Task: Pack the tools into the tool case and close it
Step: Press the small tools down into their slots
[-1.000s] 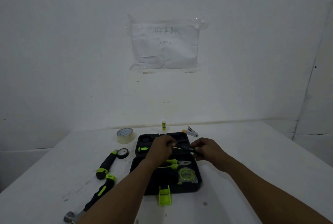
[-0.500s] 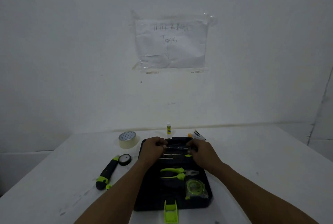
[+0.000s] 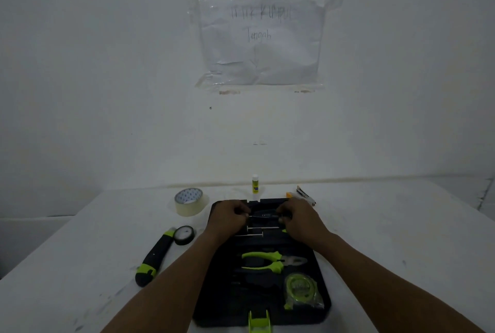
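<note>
The black tool case [image 3: 233, 303] lies open and flat on the white table, a green latch [image 3: 259, 321] at its near edge. Inside it sit green-handled pliers [image 3: 267, 262], a green tape measure [image 3: 301, 289] and two thin metal bits [image 3: 257, 231]. Over the far half of the case, my left hand [image 3: 231, 218] and my right hand [image 3: 300, 218] each pinch one end of a slim dark screwdriver [image 3: 265, 215], held level just above its slot. A black and green tool handle [image 3: 154, 257] lies on the table left of the case.
A roll of black electrical tape [image 3: 184, 235] and a roll of beige packing tape [image 3: 189, 201] lie to the left. A glue stick [image 3: 255, 184] stands by the wall, a stapler [image 3: 304, 194] behind my right hand. Taped paper [image 3: 259, 40] hangs on the wall.
Both hands carried the slim screwdriver toward the far part of the case and spread to its two ends. The camera moved closer, and the hammer at lower left left the view.
</note>
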